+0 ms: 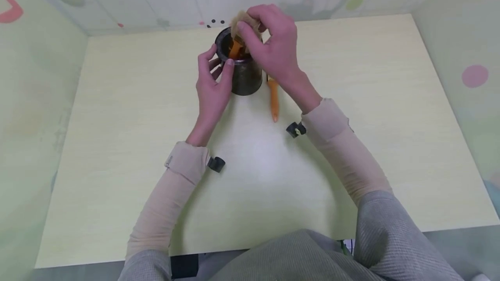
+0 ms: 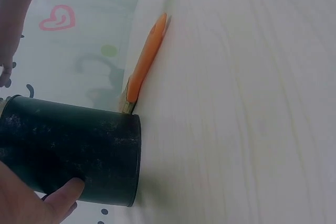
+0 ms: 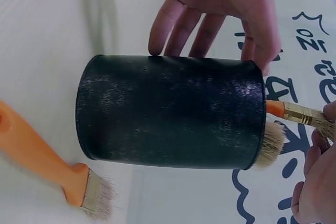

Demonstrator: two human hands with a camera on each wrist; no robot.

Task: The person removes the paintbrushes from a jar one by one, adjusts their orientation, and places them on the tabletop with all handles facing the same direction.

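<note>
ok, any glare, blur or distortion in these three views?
Head view: wide-angle bowing at the table edges, a soft glare patch mid-table. Left wrist view: washed out and hazy, the loose brush soft. Right wrist view: the cup fairly sharp, the near orange handle blurred.

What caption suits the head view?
Left hand steadies a dark can while right hand holds a brush in it.

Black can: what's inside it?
The can holds an orange-handled brush, bristles up, pinched by the right hand. Its wall hides the lower handle and bottom.
</note>
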